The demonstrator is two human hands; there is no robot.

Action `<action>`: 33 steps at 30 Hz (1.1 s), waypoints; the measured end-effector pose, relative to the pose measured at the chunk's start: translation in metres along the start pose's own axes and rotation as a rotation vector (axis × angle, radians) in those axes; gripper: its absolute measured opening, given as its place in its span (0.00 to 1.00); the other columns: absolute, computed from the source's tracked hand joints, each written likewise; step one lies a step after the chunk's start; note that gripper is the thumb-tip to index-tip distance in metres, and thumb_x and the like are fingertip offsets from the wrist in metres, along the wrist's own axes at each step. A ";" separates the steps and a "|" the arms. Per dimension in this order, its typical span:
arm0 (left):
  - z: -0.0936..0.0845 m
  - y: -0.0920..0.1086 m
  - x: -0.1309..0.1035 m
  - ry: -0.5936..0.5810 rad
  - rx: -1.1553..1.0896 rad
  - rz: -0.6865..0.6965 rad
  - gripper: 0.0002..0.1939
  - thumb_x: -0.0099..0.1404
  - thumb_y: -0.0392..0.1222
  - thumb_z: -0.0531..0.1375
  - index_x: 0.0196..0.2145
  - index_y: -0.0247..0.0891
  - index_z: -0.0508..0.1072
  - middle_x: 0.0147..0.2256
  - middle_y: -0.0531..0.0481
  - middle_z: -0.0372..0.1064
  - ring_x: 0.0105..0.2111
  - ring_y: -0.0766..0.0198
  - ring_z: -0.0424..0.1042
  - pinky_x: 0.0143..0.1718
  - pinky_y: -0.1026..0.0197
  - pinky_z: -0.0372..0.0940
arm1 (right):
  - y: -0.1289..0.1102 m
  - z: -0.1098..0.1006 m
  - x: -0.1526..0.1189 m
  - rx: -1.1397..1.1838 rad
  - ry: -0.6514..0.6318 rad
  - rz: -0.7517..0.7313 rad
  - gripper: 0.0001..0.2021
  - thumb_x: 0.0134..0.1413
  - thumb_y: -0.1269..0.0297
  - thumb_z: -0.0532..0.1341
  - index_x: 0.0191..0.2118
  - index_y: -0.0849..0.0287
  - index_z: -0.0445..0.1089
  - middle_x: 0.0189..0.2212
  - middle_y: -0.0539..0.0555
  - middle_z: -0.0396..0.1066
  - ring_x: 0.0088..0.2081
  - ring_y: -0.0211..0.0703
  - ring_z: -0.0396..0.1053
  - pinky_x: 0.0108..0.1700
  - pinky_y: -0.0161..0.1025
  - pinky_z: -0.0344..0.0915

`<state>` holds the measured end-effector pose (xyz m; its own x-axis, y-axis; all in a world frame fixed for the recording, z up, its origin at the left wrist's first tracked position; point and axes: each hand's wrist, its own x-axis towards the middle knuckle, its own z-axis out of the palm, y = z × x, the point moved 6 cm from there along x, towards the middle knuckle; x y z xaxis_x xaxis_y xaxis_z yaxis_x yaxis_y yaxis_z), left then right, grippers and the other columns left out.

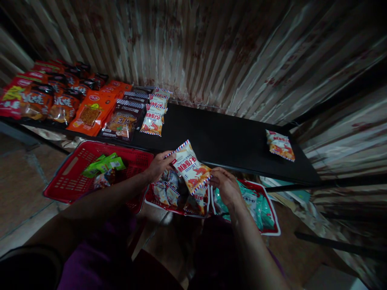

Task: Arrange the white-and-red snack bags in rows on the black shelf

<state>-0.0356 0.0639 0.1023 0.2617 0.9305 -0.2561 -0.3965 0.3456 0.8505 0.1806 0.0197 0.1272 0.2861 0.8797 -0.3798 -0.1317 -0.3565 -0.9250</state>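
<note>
Left hand (pixel 159 164) and right hand (pixel 225 187) pinch opposite corners of a snack packet (pixel 191 167) at frame centre (above open bags); a loose pinch could drop it off the shelf (pixel 217 137).

I cannot read the fine print on the white snack packet with the red-and-blue striped border (pixel 191 168); my left hand (pixel 159 164) covers its upper-left corner. That packet hides part of the larger open bag of identical packets (pixel 169 195). The red plastic basket (pixel 68 181) conceals a dim, unidentifiable item (pixel 102 180).
</note>
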 end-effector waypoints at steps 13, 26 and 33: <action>-0.010 0.016 -0.001 0.094 0.347 0.113 0.16 0.54 0.50 0.59 0.35 0.35 0.70 0.19 0.58 0.62 0.15 0.73 0.59 0.16 0.69 0.55 | -0.008 0.003 -0.004 -0.399 -0.439 -0.062 0.13 0.39 0.56 0.67 0.34 0.53 0.75 0.36 0.50 0.76 0.40 0.45 0.71 0.45 0.42 0.64; 0.018 0.004 -0.007 -0.104 0.535 0.222 0.17 0.56 0.44 0.60 0.43 0.37 0.69 0.29 0.53 0.69 0.26 0.69 0.66 0.27 0.68 0.60 | 0.004 0.031 0.005 0.013 -0.202 -0.064 0.16 0.31 0.53 0.71 0.28 0.58 0.76 0.23 0.49 0.75 0.26 0.40 0.71 0.35 0.39 0.67; 0.016 -0.004 -0.003 -0.077 0.257 0.077 0.15 0.55 0.51 0.59 0.31 0.33 0.70 0.28 0.52 0.69 0.28 0.67 0.67 0.29 0.65 0.61 | 0.007 0.031 0.007 0.118 -0.103 -0.038 0.16 0.28 0.53 0.72 0.26 0.58 0.75 0.21 0.49 0.75 0.23 0.39 0.69 0.31 0.38 0.66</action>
<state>-0.0206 0.0572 0.1069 0.3100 0.9373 -0.1591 -0.1843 0.2234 0.9571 0.1525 0.0328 0.1191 0.1950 0.9217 -0.3353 -0.2348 -0.2880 -0.9284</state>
